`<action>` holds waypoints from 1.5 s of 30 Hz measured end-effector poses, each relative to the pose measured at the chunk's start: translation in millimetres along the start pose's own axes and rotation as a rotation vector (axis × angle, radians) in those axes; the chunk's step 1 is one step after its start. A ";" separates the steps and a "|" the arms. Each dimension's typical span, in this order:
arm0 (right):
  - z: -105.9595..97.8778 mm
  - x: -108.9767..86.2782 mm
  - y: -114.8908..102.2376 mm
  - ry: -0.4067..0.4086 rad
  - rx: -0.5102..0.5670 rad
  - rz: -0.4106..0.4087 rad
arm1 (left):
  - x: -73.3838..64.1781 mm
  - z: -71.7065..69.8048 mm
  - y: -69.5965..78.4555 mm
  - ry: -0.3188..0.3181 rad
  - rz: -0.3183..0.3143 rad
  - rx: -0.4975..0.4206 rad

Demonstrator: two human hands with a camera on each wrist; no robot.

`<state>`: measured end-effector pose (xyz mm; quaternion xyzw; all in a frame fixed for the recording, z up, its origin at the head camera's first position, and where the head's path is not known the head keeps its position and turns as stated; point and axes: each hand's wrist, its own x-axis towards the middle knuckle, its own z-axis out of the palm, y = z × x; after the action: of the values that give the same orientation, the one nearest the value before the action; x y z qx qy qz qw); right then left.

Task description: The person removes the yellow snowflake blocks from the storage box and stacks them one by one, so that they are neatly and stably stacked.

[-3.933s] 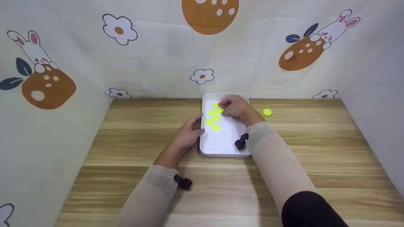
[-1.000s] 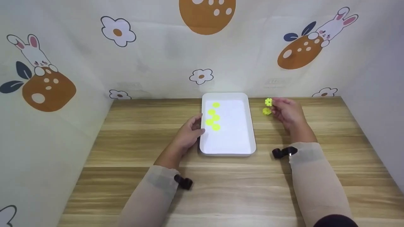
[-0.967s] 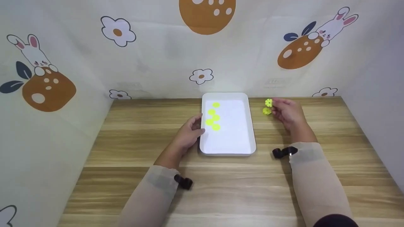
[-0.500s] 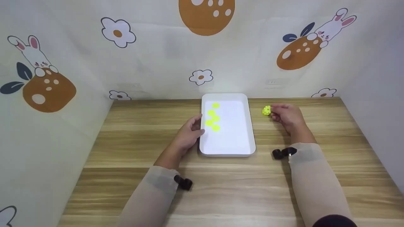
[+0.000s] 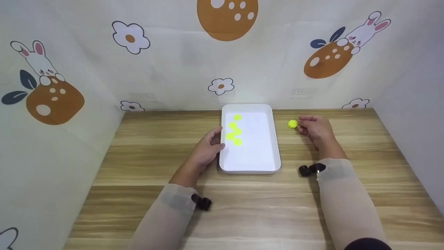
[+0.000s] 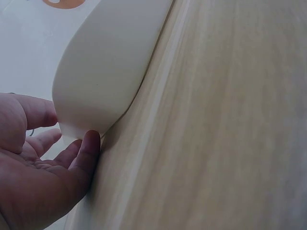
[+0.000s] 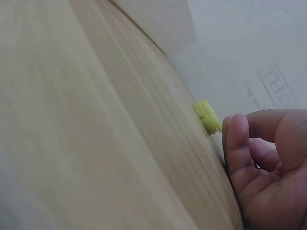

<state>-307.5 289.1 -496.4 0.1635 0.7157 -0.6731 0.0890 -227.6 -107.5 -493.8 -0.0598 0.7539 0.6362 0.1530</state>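
My right hand (image 5: 316,130) pinches a yellow flower-shaped disc (image 5: 292,124) by its edge, right of the tray. In the right wrist view the disc shows as part of a small yellow stack (image 7: 207,117) standing on the table, with thumb and finger tips at its side. My left hand (image 5: 207,148) rests its thumb and fingers, loosely spread, against the left outer wall of the white tray (image 5: 255,171). Its thumb lies low on the tray wall (image 6: 108,72) in the left wrist view. Inside the tray, several yellow discs (image 5: 237,142) lie along the left side.
The wood-grain table (image 5: 249,211) ends at a back wall (image 5: 180,69) printed with rabbits, oranges and flowers. Pale side walls stand left and right. The tray sits close to the back wall. Small black cameras (image 5: 305,170) are strapped to both wrists.
The right hand has gone from the tray to the table on the right, bringing a yellow disc. It has lowered that disc onto the one lying there. The left hand stays at the tray.
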 end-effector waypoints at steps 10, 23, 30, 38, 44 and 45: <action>0.8 0.3 -0.2 0.011 -0.015 0.001 | -2.5 0.3 0.3 -0.018 0.043 -0.019; 22.0 -16.8 -24.6 -0.015 0.001 -0.023 | -2.2 -0.4 1.6 -0.011 0.045 -0.014; 58.6 -46.5 -48.7 -0.114 0.059 -0.178 | -1.1 -1.1 1.5 -0.015 0.044 -0.018; 107.7 -71.2 -68.6 -0.263 0.086 -0.208 | -2.3 -0.8 1.7 -0.021 0.043 -0.013; 138.8 -60.7 -82.8 -0.285 0.058 -0.120 | -2.9 0.2 2.6 -0.014 0.022 -0.016; 143.3 -56.8 -83.6 -0.288 0.061 -0.098 | -2.8 0.4 2.5 -0.018 0.025 -0.020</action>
<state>-297.5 137.0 -409.8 0.0326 0.6819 -0.7146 0.1530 -225.6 -106.9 -490.7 -0.0460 0.7467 0.6461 0.1510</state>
